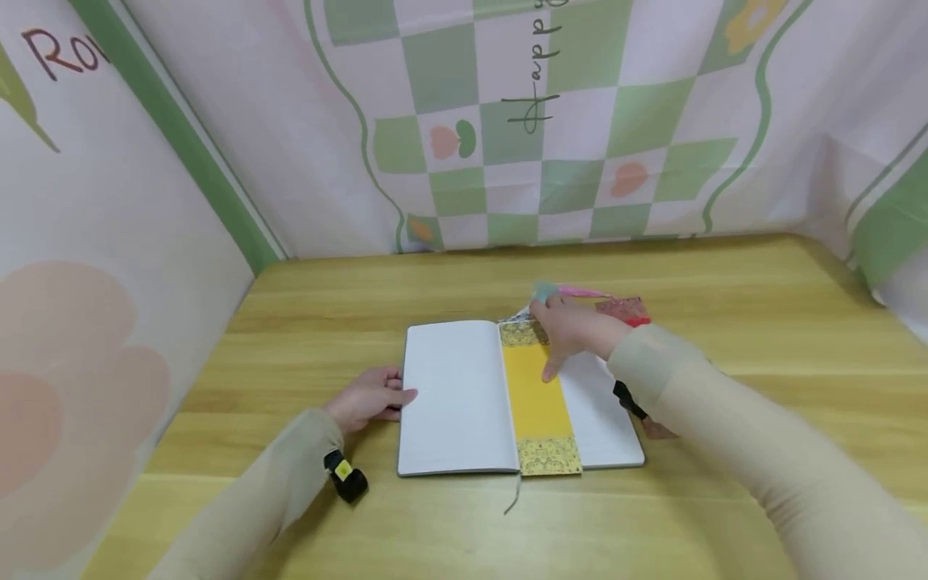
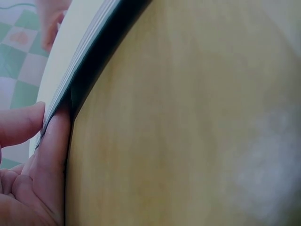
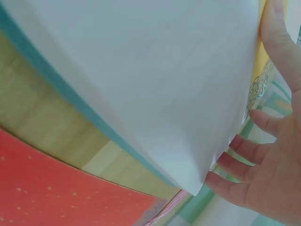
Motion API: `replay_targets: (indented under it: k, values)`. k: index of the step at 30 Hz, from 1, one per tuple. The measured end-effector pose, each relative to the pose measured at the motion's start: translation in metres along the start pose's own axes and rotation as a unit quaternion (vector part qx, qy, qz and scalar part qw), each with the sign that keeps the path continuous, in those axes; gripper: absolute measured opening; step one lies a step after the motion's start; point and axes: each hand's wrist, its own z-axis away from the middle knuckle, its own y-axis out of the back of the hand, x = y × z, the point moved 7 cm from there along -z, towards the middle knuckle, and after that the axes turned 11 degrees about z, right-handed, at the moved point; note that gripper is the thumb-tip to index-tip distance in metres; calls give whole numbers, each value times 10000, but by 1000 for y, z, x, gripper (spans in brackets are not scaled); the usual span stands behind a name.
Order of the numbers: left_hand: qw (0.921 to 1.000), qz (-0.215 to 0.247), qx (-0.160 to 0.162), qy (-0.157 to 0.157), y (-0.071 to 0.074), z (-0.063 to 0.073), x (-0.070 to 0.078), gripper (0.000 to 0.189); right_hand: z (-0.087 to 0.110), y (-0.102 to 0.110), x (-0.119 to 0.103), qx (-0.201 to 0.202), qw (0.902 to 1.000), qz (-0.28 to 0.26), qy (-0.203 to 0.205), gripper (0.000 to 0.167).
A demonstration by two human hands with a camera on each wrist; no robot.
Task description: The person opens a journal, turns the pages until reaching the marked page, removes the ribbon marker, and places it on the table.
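Note:
An open notebook [image 1: 457,403] with blank white pages lies on the wooden table. Along its centre fold, over the right page, lies a yellow bookmark [image 1: 536,395] with patterned ends. My left hand [image 1: 370,399] holds the notebook's left edge, thumb above and a finger tucked under the dark cover [image 2: 101,61]. Over the bookmark's top end is my right hand [image 1: 573,326], its thumb [image 3: 277,37] by the yellow strip and its fingers spread along the page's top edge. Something pale teal [image 1: 545,292] shows at the right fingertips; the hand partly hides the bookmark's upper end.
A red speckled card [image 3: 61,188] lies beyond the notebook's right side, partly behind my right arm. Near it runs a pink tassel [image 1: 583,292]. A thin grey ribbon [image 1: 513,495] trails from the notebook's bottom. A printed cloth [image 1: 507,161] hangs behind the table [image 1: 326,306].

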Motion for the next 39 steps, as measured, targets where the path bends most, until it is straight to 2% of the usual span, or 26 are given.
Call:
replay_targets:
  k: [6,11,21,25,30,34,36,39]
  values:
    - [9999,13,-82,-96,0,1,0,12,1,-3,3,271,9996,-58,-10,111]
    - [9999,-6,-60,-102,1,0,-1,12,0,-6,6,529,9980,-341,26,108]
    - [9999,-11,-87,-99,0,1,0,12,5,-6,8,779,9938,-795,-37,104]
    - [9999,6,-58,-102,0,2,0,13,8,-5,6,907,9875,-1279,145,94]
    - [9999,-31,-108,-131,0,2,-1,15,11,-7,7,839,9777,-1901,293,81]
    - [9996,-43,-182,-214,-1,2,0,22,12,-6,8,1080,9687,-2203,369,70]
    - [9995,-55,-184,-235,-1,2,0,22,13,-6,8,1193,9650,-2304,385,70]
    - [9996,-70,-164,-223,-1,1,0,23,12,-8,8,1138,9679,-2225,273,80]
